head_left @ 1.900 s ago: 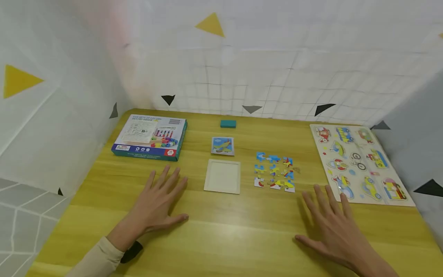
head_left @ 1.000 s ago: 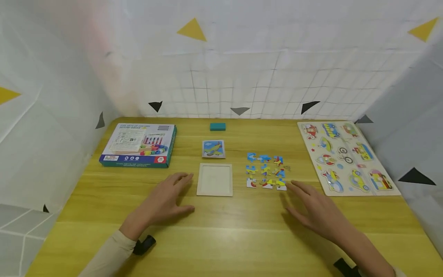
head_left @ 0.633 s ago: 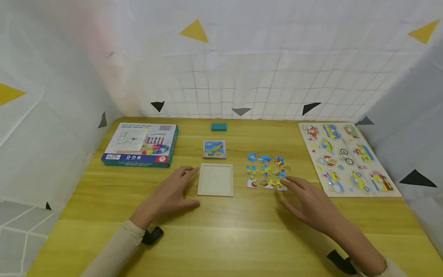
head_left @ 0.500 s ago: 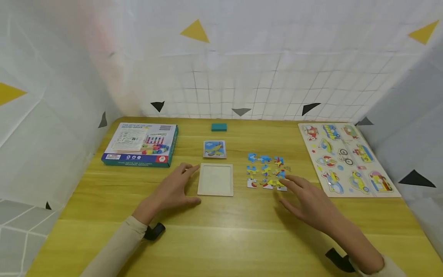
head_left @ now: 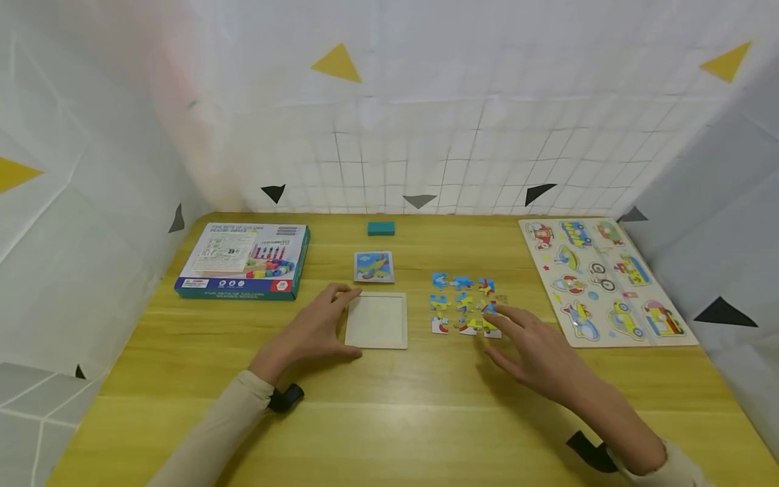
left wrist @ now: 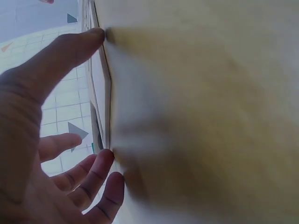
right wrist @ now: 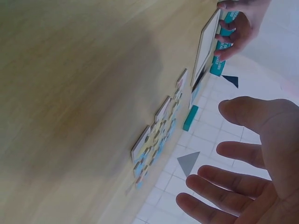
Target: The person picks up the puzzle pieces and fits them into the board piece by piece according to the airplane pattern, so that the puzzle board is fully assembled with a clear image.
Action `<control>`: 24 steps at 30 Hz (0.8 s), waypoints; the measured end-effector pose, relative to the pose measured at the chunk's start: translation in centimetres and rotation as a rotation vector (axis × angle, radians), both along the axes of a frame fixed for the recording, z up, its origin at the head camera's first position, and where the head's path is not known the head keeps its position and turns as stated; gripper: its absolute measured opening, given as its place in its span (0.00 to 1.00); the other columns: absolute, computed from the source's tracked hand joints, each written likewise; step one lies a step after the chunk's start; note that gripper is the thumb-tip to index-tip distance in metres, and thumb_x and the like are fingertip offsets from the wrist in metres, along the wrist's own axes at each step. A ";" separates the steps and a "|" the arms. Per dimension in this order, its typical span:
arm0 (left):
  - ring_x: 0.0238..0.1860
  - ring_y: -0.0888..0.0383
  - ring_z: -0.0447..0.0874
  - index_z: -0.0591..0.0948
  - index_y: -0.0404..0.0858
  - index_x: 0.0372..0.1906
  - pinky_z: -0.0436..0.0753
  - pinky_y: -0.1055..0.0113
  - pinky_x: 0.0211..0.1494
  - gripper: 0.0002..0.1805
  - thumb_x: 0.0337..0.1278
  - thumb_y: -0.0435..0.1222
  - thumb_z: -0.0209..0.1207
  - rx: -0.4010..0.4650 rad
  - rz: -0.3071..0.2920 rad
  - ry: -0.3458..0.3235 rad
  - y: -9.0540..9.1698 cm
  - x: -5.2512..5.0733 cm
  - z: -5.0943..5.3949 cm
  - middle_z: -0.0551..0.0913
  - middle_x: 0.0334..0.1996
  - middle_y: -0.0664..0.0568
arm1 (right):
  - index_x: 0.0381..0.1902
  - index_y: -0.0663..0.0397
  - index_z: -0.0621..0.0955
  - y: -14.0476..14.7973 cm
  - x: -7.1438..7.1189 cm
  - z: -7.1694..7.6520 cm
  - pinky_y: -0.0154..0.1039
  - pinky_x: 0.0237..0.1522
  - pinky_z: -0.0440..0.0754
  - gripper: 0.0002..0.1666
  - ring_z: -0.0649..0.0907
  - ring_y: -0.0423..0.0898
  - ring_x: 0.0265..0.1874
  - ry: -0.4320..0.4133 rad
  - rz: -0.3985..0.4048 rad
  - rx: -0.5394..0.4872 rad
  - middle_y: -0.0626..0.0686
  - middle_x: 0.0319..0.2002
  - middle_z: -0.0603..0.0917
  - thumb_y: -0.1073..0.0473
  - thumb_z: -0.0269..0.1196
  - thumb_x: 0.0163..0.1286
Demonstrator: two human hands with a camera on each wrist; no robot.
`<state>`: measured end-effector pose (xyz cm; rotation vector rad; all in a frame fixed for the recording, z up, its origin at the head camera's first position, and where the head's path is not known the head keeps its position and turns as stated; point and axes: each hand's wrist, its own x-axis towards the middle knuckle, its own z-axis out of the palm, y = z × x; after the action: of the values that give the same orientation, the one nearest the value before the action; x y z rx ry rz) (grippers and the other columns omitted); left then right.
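Beyond and left of the square wooden frame [head_left: 376,321], a box [head_left: 243,262] reads "FIVE SETS OF COLUMN", its long axis running side to side. The frame lies flat, about as long as wide. The left hand [head_left: 312,336] brackets its left corners with thumb and index finger; whether it pinches, I cannot tell. Right of the frame, puzzle pieces [head_left: 464,302] form three rows, near the relaxed, unladen right hand [head_left: 538,355].

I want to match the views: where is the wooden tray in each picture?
Head: tray, just below centre.
Left wrist: tray in the upper left, nearly edge-on.
Right wrist: tray at upper right.
Shared landmark: left hand, at the tray's edge in all three.
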<state>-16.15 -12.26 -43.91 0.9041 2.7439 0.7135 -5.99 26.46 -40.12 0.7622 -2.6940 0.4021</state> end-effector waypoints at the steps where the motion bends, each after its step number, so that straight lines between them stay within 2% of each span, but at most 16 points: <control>1: 0.60 0.50 0.69 0.64 0.43 0.76 0.74 0.51 0.62 0.61 0.34 0.61 0.77 -0.004 -0.003 -0.002 0.1 -0.1 0.0 0.64 0.67 0.47 | 0.57 0.60 0.81 0.0 0.0 0.0 0.58 0.39 0.82 0.32 0.82 0.62 0.50 0.002 0.003 -0.001 0.63 0.55 0.81 0.55 0.76 0.55; 10: 0.62 0.51 0.68 0.66 0.41 0.75 0.73 0.51 0.64 0.60 0.33 0.61 0.77 -0.056 -0.044 0.021 0.8 -0.9 0.2 0.66 0.67 0.48 | 0.56 0.58 0.81 -0.1 -0.5 -0.3 0.53 0.34 0.84 0.31 0.83 0.62 0.48 0.019 0.014 -0.005 0.63 0.55 0.81 0.56 0.76 0.55; 18: 0.59 0.53 0.69 0.65 0.43 0.75 0.73 0.54 0.63 0.60 0.34 0.61 0.77 -0.067 -0.043 -0.022 1.2 -1.4 0.2 0.67 0.65 0.50 | 0.55 0.60 0.82 -0.5 -0.9 0.1 0.51 0.32 0.83 0.31 0.84 0.60 0.47 0.008 0.012 0.020 0.62 0.56 0.80 0.56 0.77 0.54; 24: 0.54 0.54 0.69 0.67 0.42 0.75 0.75 0.58 0.59 0.61 0.31 0.61 0.78 -0.078 -0.052 -0.045 1.5 -1.8 0.3 0.66 0.63 0.48 | 0.55 0.60 0.82 -0.7 -1.6 0.5 0.53 0.33 0.83 0.31 0.83 0.62 0.49 -0.012 0.000 0.018 0.64 0.58 0.79 0.57 0.77 0.54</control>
<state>-17.99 -10.73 -43.63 0.9273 2.6788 0.6052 -7.58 25.78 -39.61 0.7669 -2.7122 0.3845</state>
